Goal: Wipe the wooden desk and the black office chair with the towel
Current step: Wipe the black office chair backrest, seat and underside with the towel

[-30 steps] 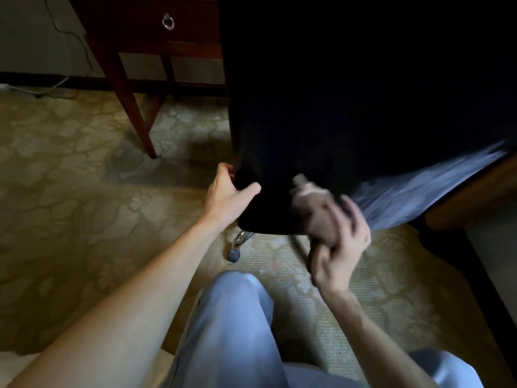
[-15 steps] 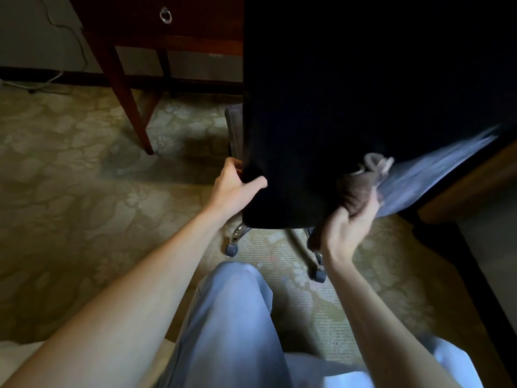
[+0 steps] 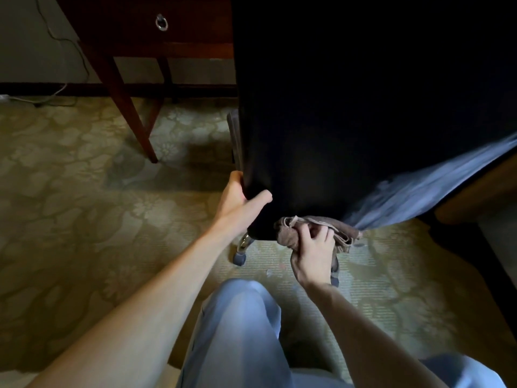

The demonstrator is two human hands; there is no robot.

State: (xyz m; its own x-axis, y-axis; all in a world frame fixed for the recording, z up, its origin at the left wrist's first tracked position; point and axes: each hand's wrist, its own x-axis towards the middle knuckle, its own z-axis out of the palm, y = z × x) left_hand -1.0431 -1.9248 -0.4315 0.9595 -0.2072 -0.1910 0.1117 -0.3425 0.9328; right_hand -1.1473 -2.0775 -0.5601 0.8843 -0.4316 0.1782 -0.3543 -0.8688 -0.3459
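Observation:
The black office chair fills the upper right, its back toward me. My left hand grips the lower left edge of the chair back, thumb across the rear face. My right hand holds a bunched brown towel against the bottom edge of the chair back. The wooden desk stands behind at the upper left, showing a drawer front with a ring pull and slim legs.
Patterned green carpet covers the floor. Chrome chair legs with castors show below the chair. A cable runs down the wall at the left. My knee in light trousers is at the bottom. Dark furniture edges the right side.
My right hand has brought the towel down and leftward from the right part of the chair back to its bottom edge. My left hand has kept its hold on the chair's edge.

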